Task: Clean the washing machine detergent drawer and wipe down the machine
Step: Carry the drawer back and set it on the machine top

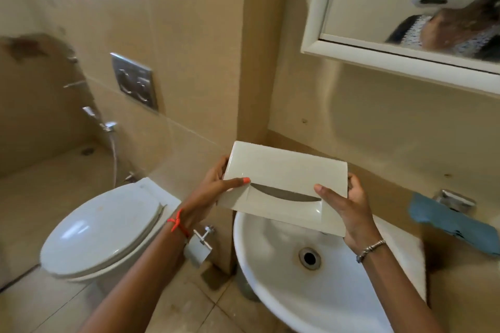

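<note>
Bathroom, over the sink [259, 286]: we are holding the detergent drawer [284, 184], left hand [213, 186] and right hand [343, 211] gripping its ends; rinsing not begun, machine wiping remaining.

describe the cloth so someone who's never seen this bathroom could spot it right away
Start at the white sink, over which the left hand and right hand hold the drawer. Right of the basin, on the beige ledge by the chrome tap, lies the cloth. It is the only blue thing among white and beige fittings.
</note>
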